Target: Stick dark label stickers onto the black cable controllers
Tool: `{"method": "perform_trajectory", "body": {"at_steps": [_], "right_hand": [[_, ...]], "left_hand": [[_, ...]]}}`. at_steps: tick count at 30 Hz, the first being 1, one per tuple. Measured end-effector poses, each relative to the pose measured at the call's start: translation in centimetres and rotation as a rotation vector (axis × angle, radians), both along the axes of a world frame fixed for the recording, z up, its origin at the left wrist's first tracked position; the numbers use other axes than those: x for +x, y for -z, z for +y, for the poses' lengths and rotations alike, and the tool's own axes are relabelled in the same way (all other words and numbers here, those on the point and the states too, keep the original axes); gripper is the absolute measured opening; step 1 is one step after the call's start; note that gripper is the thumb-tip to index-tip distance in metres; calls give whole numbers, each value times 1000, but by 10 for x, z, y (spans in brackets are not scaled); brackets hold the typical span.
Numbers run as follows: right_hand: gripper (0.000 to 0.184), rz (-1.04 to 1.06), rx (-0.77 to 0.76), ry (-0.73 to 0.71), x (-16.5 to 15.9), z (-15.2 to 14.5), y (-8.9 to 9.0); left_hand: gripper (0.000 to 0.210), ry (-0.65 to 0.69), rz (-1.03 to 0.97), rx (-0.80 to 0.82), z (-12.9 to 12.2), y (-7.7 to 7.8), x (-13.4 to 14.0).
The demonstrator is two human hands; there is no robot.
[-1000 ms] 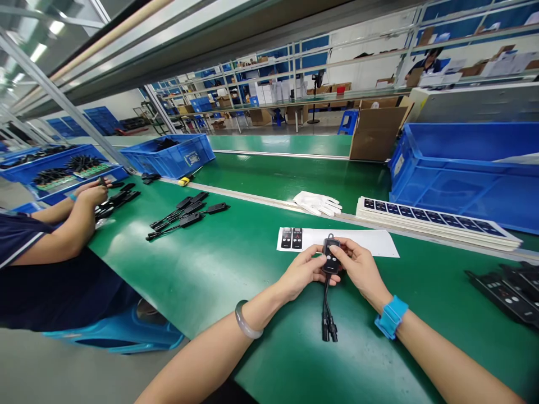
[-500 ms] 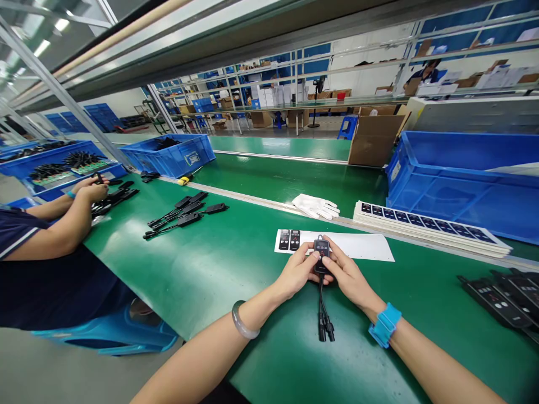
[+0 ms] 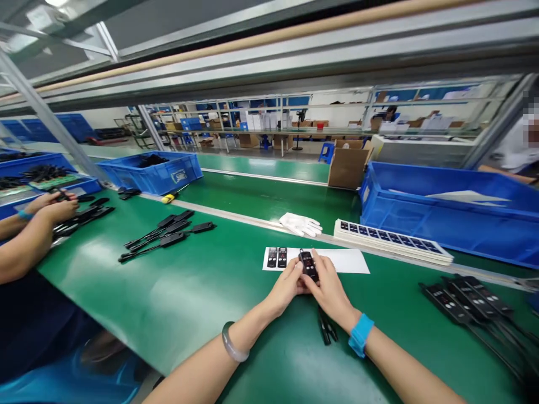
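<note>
Between both hands is a small black controller [image 3: 309,266] with a labelled front, a loop at its top and cables [image 3: 327,328] hanging toward me. My left hand [image 3: 284,289] grips its left side, and my right hand [image 3: 330,286] wraps the right side, thumb near the lower front. Just behind lies a white label sheet [image 3: 347,261], partly covered by my right hand, with two black labels [image 3: 277,257] at its left end. A stack of label sheets [image 3: 391,242] sits farther back on the right, beside a white glove [image 3: 300,224].
Several black controllers [image 3: 467,297] with cables lie to my right, and more controllers [image 3: 170,230] lie left of centre. A blue bin [image 3: 446,216] stands at the back right, another blue bin [image 3: 155,174] at the back left. A co-worker's hands [image 3: 56,207] handle parts at the far left.
The view has swung right and tilted up. The controller has turned so its top leans left; my right hand has shifted higher along its right side. Both hands still hold it.
</note>
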State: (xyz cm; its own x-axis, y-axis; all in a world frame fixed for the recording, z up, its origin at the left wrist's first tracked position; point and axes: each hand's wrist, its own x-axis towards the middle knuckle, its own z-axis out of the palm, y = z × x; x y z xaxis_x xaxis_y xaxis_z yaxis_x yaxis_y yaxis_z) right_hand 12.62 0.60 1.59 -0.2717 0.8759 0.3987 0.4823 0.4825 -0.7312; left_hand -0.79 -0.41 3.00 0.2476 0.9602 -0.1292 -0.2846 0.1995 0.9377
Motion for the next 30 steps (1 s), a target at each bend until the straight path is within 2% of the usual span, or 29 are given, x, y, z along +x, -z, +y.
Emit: {"method": "perform_trajectory", "body": {"at_steps": [2, 4, 7, 9, 12, 14, 17, 18, 20, 23, 26, 28, 30], "right_hand": [[46, -142, 67, -23, 7, 2, -9], [43, -293, 58, 4, 25, 5, -18], [41, -574, 58, 190, 78, 9, -27], [39, -799, 40, 346, 125, 10, -27], [40, -1075, -21, 522, 197, 7, -15], [42, -1139, -75, 618, 235, 6, -2], [39, -1172, -165, 660, 258, 14, 17], [40, -1169, -138, 648, 253, 20, 19], [43, -1087, -64, 543, 223, 34, 18], [44, -774, -1, 223, 140, 56, 4], [44, -487, -22, -21, 50, 73, -7], [41, -396, -13, -70, 2, 83, -7], [37, -367, 12, -62, -30, 90, -4]], "left_hand": [[62, 87, 63, 58, 0, -2, -2], [59, 143, 291, 217, -1, -5, -6], [45, 164, 709, 547, -5, -9, -12], [42, 211, 892, 692, -9, -12, -14], [49, 310, 1054, 745, -13, -14, -12], [54, 340, 1128, 748, -13, -11, -9], [60, 336, 1174, 786, -9, -3, -7], [62, 329, 1177, 801, -7, 0, -7], [67, 321, 1166, 818, -5, 4, -9], [78, 332, 1125, 816, -5, 3, -14], [83, 354, 1090, 811, -7, 2, -17], [82, 350, 1061, 848, -4, 7, -17], [76, 339, 1041, 924, 3, 19, -16]]}}
